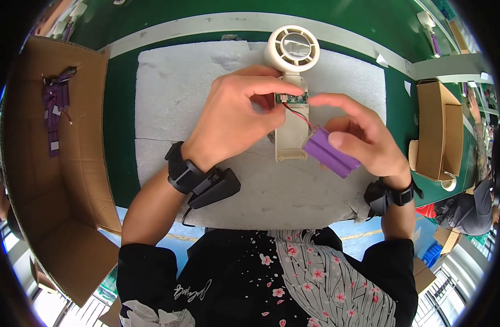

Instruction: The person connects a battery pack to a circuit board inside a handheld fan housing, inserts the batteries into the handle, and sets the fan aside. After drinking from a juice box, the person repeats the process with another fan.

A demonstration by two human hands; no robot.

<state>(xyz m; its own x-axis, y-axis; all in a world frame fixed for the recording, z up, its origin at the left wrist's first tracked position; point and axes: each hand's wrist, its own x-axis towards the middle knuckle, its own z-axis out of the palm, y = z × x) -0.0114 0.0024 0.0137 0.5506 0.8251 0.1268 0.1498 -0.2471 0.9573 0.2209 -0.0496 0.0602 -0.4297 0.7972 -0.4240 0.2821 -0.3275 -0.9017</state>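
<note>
A cream handheld fan (297, 48) lies on the white foam pad (179, 98), its round head at the far end and its handle uncovered. Near the top of the handle a green circuit board (294, 99) shows. My left hand (228, 117) is closed on the fan there, index finger above the board and thumb by the wire connection. Between thumb and fingers of my right hand (370, 139) is a purple battery pack (327, 153), tilted beside the handle. Red and black wires (299, 114) run from the pack to the board. My right index finger reaches toward the board's right end.
On the left stands a large open cardboard box (70, 201) with several purple battery packs (56, 106) inside. A smaller cardboard box (439, 131) stands on the green table at the right. Beyond it, another person's arm (477, 125) shows at the right rim.
</note>
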